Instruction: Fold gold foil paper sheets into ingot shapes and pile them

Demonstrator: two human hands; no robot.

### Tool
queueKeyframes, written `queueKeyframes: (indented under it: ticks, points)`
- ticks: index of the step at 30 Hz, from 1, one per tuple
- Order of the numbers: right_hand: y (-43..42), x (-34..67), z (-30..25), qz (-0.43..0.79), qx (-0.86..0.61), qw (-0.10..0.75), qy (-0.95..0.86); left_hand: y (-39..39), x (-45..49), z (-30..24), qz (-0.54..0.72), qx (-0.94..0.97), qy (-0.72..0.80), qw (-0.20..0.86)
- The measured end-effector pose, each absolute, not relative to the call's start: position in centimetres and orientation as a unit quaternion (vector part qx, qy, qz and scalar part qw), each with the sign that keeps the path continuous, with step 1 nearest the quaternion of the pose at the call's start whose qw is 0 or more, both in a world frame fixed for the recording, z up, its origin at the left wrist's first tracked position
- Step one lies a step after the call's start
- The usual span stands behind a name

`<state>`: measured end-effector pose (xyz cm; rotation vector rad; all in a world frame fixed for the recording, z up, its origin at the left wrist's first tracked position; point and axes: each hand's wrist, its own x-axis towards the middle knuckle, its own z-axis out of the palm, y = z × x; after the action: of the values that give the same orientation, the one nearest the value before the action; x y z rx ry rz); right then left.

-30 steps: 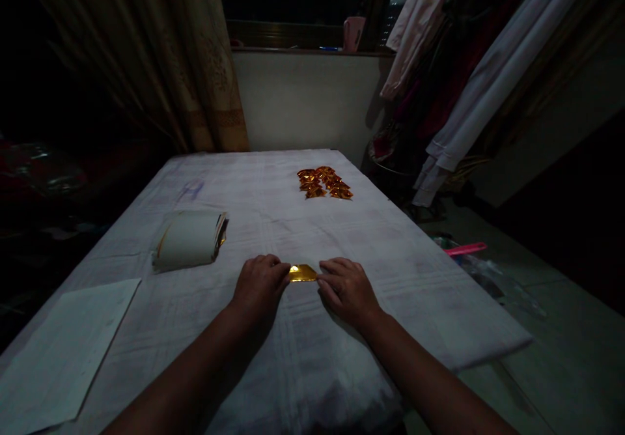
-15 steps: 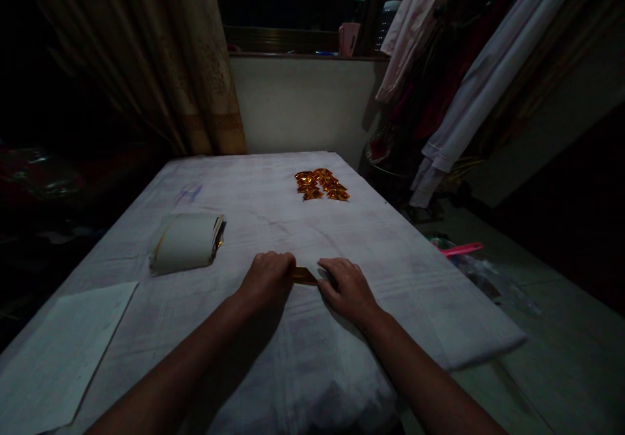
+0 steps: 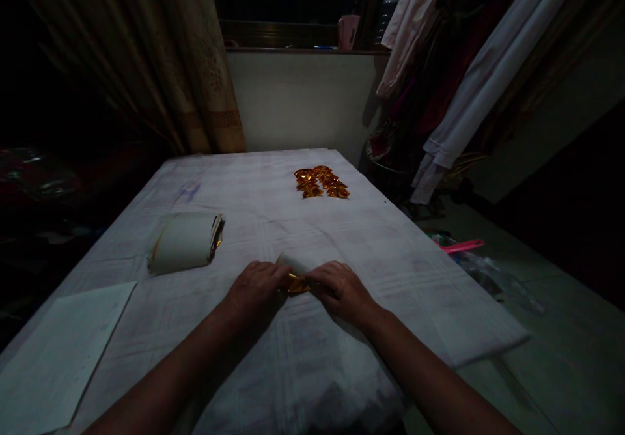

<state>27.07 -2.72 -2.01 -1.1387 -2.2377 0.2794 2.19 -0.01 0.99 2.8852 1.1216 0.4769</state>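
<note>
Between my hands, near the front of the table, is a small piece of gold foil paper (image 3: 298,284) with a pale back side showing above the shiny part. My left hand (image 3: 261,282) pinches its left end, fingers closed. On the right end, my right hand (image 3: 339,286) grips it with fingers bent and the thumb hidden below. Farther back lie several folded gold foil pieces (image 3: 322,182) in two overlapping rows. To the left of my hands rests a curled stack of pale-backed paper (image 3: 185,241), gold showing at its right edge.
A white sheet of paper (image 3: 63,350) lies at the front left of the cloth-covered table (image 3: 254,187). A pink cup (image 3: 348,32) stands on the windowsill. Clothes (image 3: 463,90) hang at the right, above a pink-handled thing (image 3: 461,246) and clear plastic on the floor.
The flat folded gold strip has been partly opened, showing its pale side. My right hand has moved left and closed on it; my left hand has shifted slightly left and down.
</note>
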Motion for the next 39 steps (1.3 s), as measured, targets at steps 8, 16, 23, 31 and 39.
queueKeyframes:
  ticks: [8, 16, 23, 31, 39]
  points:
    - [-2.7, 26.4, -2.3, 0.073, -0.416, 0.319, -0.848, -4.5, 3.3, 1.3, 0.23, 0.915, 0.33, 0.024]
    - [-2.0, 26.7, -2.1, 0.003, -0.406, 0.307, -0.861, -3.9, 3.1, 0.6, 0.166, 0.927, 0.335, 0.012]
    - [-1.2, 25.9, -1.4, -0.082, -0.359, 0.285, -0.885, -2.5, 2.0, 1.1, 0.157, 0.927, 0.341, -0.018]
    - [-1.2, 25.1, -1.4, 0.105, -0.418, 0.27, -0.861, -3.4, 1.9, 1.4, 0.155, 0.919, 0.362, 0.017]
    - [-0.4, 24.6, -0.9, 0.174, -0.486, 0.252, -0.819, -3.9, 1.7, 1.4, 0.14, 0.922, 0.362, 0.016]
